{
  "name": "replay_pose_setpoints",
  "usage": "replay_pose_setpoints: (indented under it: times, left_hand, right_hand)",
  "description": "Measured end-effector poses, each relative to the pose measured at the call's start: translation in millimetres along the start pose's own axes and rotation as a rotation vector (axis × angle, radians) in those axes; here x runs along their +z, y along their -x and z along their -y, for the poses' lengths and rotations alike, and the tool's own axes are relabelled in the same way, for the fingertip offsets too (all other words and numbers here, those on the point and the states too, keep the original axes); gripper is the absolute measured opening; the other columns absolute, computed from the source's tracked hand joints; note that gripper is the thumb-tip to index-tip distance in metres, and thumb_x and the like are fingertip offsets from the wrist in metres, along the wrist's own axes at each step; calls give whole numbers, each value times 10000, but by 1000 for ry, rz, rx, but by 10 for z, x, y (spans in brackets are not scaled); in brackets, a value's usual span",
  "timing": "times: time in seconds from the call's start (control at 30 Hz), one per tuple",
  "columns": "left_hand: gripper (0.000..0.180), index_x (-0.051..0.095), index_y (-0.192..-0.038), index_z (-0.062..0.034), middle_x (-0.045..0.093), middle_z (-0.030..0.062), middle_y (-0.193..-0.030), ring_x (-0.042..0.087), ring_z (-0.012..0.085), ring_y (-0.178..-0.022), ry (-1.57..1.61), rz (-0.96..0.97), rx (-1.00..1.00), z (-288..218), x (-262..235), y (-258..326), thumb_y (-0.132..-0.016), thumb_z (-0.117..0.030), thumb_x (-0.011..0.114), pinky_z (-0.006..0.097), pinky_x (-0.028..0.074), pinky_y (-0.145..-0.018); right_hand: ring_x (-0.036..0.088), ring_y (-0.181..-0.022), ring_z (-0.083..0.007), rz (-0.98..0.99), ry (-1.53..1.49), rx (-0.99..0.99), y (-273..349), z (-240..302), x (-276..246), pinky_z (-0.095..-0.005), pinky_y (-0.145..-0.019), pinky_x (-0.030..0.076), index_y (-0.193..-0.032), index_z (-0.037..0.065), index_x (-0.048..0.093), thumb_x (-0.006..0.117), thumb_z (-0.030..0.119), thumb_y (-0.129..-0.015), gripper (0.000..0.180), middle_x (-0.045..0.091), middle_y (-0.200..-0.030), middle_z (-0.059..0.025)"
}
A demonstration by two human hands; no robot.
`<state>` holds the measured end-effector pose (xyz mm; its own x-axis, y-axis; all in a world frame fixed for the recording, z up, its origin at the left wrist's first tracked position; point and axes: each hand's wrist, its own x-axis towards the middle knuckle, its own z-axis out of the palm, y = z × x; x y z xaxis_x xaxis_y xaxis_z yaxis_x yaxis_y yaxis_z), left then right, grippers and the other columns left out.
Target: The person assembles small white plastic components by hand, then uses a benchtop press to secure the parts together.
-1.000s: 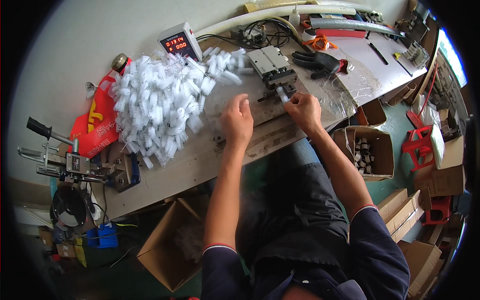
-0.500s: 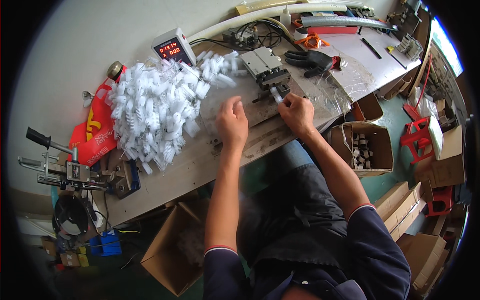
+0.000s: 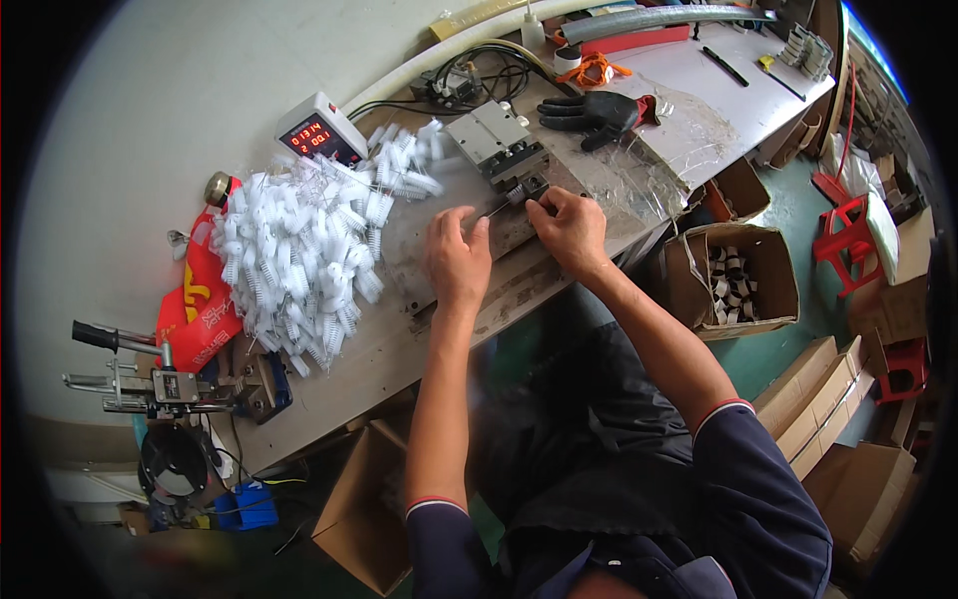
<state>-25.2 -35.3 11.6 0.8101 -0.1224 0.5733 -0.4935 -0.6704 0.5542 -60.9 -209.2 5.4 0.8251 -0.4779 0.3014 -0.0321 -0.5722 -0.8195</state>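
A small metal clamping fixture (image 3: 529, 188) projects from the front of a grey pneumatic block (image 3: 496, 140) on the bench. A small white ribbed piece (image 3: 515, 194), like a spiral brush, sits at the jaws, with a thin wire or rod pointing toward my left hand. My right hand (image 3: 571, 232) is against the fixture's right side, thumb and fingers pinched; what is between them is hidden. Just left of the fixture, my left hand (image 3: 459, 258) has thumb and fingers apart, with nothing visibly gripped. A big heap of white spiral brushes (image 3: 299, 255) with thin wires lies on the left.
Behind the heap stands a box with a red digital display (image 3: 321, 132). A black glove (image 3: 594, 115) lies right of the block. A hand-lever press (image 3: 175, 384) is at the bench's left end. Cardboard boxes stand below, one (image 3: 689, 285) holding short white rings.
The white piece at my right fingertips has gone from upright in front of the fixture to between its jaws. My left hand is closer to the fixture. The view has shifted and the display reading changed.
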Motion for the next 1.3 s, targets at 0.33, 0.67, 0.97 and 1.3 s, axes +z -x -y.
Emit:
replay_pose_setpoints:
  times: [0.33,0.67,0.97,1.3]
  left_hand:
    - [102,674,-1003,-89,698,71,-988,660,298,-969,-55,26,115,-62,170,-27,-913,-89,725,438,524,-816]
    - [70,682,-1011,-62,671,80,-990,650,309,-936,-71,-195,238,-104,34,71,-942,-63,696,426,530,-803]
    - [69,691,-1004,-66,692,86,-977,683,299,-888,32,-216,330,-161,29,103,-941,-57,716,397,552,-759]
    - [160,669,-1019,-83,683,75,-967,688,290,-902,-48,-92,424,-130,3,118,-890,-3,718,395,573,-757]
  right_hand:
    - [687,-637,-327,-12,-19,-10,-10,-18,9,-409,-633,523,-864,44,741,742,322,-872,278,667,-662,-163]
    - [723,-727,-320,-2,-284,72,-1,-34,-18,-405,-709,550,-933,67,757,711,263,-875,210,714,-751,-166]
    - [574,-696,-45,156,-676,-39,-7,-214,18,-223,-614,463,-1130,-53,678,704,161,-976,265,686,-801,-13]
    - [611,-738,-70,297,-827,110,-25,9,-172,-247,-660,485,-1065,-53,691,702,166,-971,238,706,-794,-21]
